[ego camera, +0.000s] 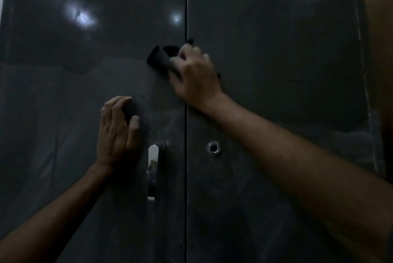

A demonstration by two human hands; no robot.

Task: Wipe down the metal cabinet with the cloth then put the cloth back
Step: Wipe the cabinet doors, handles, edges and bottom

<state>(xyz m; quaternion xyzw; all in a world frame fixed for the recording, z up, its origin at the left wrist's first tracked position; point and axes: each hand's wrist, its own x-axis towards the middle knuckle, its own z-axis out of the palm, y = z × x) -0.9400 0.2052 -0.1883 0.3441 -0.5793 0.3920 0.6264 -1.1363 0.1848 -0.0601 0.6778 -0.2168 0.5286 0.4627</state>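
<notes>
A dark, glossy metal cabinet (276, 71) fills the view, its two doors shut and meeting at a thin vertical seam that runs down the middle. Pale light reflections sit near the top left and top right corners of the doors.

The right hand (195, 77) lies across the seam at mid height, its fingers (191, 52) curled round a dark cloth (159, 58) and pressing it against the door. The cloth sticks out to the left of the hand, onto the left door just beside the seam.

The left hand (117, 133) rests on the left door, lower down and left of the seam; its fingers are relaxed, slightly bent, touching the door and holding nothing.

A narrow chrome handle (152, 173) stands upright on the left door, just below and right of the left hand. A small round keyhole (213, 147) sits on the right door near the seam, level with the handle's top.
</notes>
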